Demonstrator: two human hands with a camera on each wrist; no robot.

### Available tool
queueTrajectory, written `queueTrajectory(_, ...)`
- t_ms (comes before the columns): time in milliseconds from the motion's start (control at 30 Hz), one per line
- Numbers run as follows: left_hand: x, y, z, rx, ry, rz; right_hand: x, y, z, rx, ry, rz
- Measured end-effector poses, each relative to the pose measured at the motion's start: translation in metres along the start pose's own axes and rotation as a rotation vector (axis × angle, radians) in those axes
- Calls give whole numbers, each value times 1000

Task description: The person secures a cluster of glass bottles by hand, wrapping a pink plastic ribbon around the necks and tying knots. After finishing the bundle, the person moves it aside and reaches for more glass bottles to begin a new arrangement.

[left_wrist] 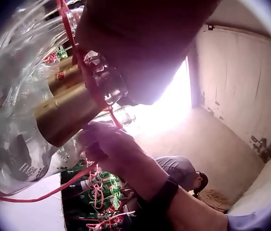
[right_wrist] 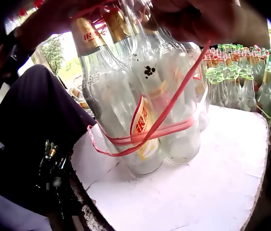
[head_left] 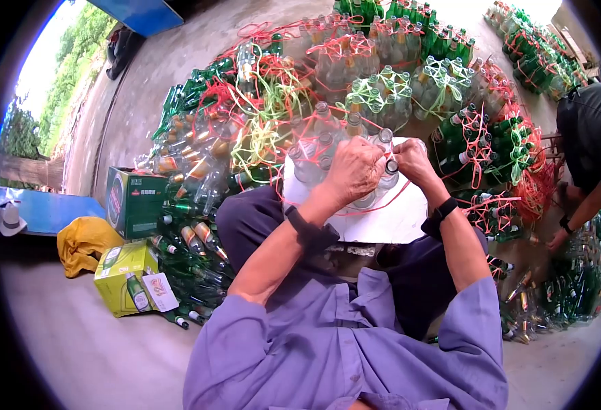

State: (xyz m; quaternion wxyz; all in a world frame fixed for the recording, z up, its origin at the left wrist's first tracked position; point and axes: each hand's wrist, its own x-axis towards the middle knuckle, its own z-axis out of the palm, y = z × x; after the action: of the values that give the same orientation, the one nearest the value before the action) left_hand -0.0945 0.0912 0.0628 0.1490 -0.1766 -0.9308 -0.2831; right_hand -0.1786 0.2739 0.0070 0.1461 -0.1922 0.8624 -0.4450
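A bundle of clear glass bottles (head_left: 307, 164) stands upright on a white board (head_left: 389, 222) between the person's knees. Red plastic twine (right_wrist: 166, 115) circles the bottles low down, and a length of it rises to the right hand. Gold foil (left_wrist: 70, 113) wraps some of the necks. At the bottle tops, the left hand (head_left: 357, 169) bends its fingers and pinches the twine among the necks. Just beside it, the right hand (head_left: 413, 161) grips the rising length with curled fingers. The fingertips of both hands are partly hidden.
Tied bundles of clear bottles (head_left: 379, 96) and green bottles (head_left: 454, 137) crowd beyond the board. Loose bottles (head_left: 198, 157) and tangled yellow-green twine (head_left: 273, 123) lie to the left, near a green box (head_left: 133, 201) and a yellow-green carton (head_left: 126, 277). Another person (head_left: 591, 137) bends over bottles at right.
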Motion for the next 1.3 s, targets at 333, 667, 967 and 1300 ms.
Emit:
queueTrajectory(333, 10, 1, -9, -93, -153, -184, 10, 13, 5, -10, -11, -2)
queueTrajectory(667, 9, 33, -29, 55, -15, -123, -6, 13, -19, 156, -174, 130)
queueTrajectory(967, -15, 44, -46, 41, 79, -254, -12, 0, -33, 558, -261, 140)
queueTrajectory(1300, -16, 9, -38, 117, 217, -322, -18, -19, -35, 671, -298, 198)
